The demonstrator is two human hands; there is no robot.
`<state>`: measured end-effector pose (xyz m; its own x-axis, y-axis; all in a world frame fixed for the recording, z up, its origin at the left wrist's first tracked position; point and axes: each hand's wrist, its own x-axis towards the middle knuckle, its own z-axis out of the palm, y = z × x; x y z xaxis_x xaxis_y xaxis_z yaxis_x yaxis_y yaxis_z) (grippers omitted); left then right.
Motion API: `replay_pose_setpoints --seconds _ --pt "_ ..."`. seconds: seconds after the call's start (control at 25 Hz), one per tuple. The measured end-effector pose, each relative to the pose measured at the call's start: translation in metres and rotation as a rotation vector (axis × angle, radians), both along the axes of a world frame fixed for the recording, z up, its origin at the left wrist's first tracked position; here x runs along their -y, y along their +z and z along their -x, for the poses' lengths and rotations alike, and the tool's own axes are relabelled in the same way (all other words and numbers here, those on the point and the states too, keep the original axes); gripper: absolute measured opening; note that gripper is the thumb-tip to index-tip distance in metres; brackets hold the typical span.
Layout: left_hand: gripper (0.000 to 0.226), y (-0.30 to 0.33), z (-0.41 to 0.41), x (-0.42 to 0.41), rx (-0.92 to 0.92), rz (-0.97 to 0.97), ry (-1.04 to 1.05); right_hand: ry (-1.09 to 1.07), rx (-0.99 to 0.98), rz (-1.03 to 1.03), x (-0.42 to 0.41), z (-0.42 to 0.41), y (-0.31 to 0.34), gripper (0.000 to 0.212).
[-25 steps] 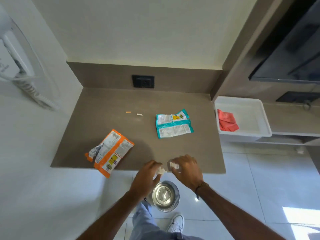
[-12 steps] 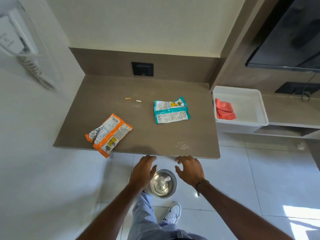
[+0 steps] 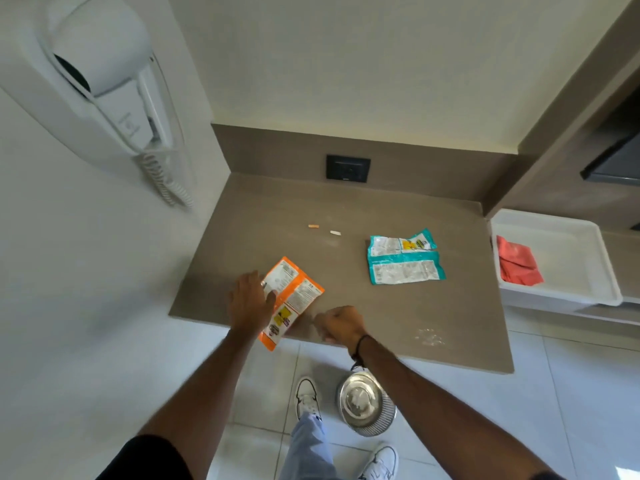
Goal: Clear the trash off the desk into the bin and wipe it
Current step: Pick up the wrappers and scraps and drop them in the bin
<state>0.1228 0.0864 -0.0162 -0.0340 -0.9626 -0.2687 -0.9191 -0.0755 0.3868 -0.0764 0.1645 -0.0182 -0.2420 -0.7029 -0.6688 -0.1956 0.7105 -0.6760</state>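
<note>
Left arm: bare forearm, extends from the lower left of the frame up toward centre.
Left hand (image 3: pixel 250 301): flat, palm down, fingers extended and spread, left of centre.
Right arm: bare forearm, extends from the lower right up toward centre; dark band at the wrist.
Right hand (image 3: pixel 341 325): fingers curled inward, loosely closed, at centre frame, apart from the left hand.

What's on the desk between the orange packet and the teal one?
Nothing, in the head view: bare brown desk separates the orange packet from the teal packet. Two small scraps lie farther back, off that line.
</note>
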Motion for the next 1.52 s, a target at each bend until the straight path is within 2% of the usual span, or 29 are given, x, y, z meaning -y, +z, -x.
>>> replay_pose_setpoints --seconds 0.08,0.12,0.2,0.24,0.36,0.52,0.6,0.68,0.76,0.84,0.96,1.16,1.24,1.32,1.4,1.48,1.52 --pt "0.067 -0.011 -0.007 0.025 -0.163 -0.183 0.047 -0.058 0.104 -0.058 0.023 -0.023 -0.009 0.023" --pt "0.062 -0.015 -0.007 0.033 -0.283 -0.276 0.055 -0.104 0.152 -0.058 0.031 -0.031 -0.018 0.018" --pt "0.025 -0.019 0.001 0.046 -0.438 -0.397 0.034 -0.216 0.205 -0.016 0.041 -0.037 -0.022 0.002" --pt "0.010 -0.019 0.010 0.052 -0.474 -0.404 -0.002 -0.273 0.208 0.014 0.042 -0.033 -0.023 0.009" --pt "0.004 0.006 0.066 0.076 -0.467 -0.291 -0.189 -0.476 0.162 0.077 0.037 0.006 -0.015 0.013" --pt "0.009 0.043 0.188 0.102 -0.461 -0.192 -0.547 -0.846 0.127 0.173 0.025 0.089 0.001 0.019" --pt "0.009 0.046 0.248 0.110 -0.388 -0.163 -0.696 -0.990 0.122 0.171 0.023 0.125 -0.001 0.023" --pt "0.022 0.034 0.291 0.116 -0.267 -0.135 -0.769 -1.063 0.160 0.116 0.025 0.149 -0.005 0.019" --pt "0.049 0.016 0.313 0.115 -0.064 -0.146 -0.824 -1.029 0.162 0.045 0.026 0.159 -0.008 0.015" --pt "0.068 0.003 0.318 0.113 0.030 -0.180 -0.846 -0.967 0.113 0.003 0.025 0.162 -0.012 0.021" --pt "0.071 -0.002 0.311 0.109 -0.096 -0.341 -0.746 -0.895 0.136 0.028 0.018 0.164 -0.016 0.034" --pt "0.057 0.032 0.255 0.079 -0.549 -0.689 -0.498 -0.800 0.271 0.167 -0.010 0.180 0.009 0.033" --pt "0.050 0.049 0.230 0.059 -0.625 -0.781 -0.518 -0.649 0.381 0.210 -0.031 0.197 0.026 0.041" --pt "0.055 0.056 0.212 0.039 -0.598 -0.835 -0.593 -0.377 0.441 0.198 -0.051 0.213 0.046 0.036" --pt "0.064 0.055 0.204 0.016 -0.569 -0.840 -0.658 -0.125 0.270 0.165 -0.074 0.223 0.059 0.030" --pt "0.052 0.055 0.203 -0.015 -0.697 -0.805 -0.526 0.037 0.028 0.147 -0.101 0.225 0.065 0.024" --pt "0.049 0.052 0.203 -0.030 -0.737 -0.711 -0.425 0.078 -0.051 0.144 -0.117 0.224 0.064 0.018"
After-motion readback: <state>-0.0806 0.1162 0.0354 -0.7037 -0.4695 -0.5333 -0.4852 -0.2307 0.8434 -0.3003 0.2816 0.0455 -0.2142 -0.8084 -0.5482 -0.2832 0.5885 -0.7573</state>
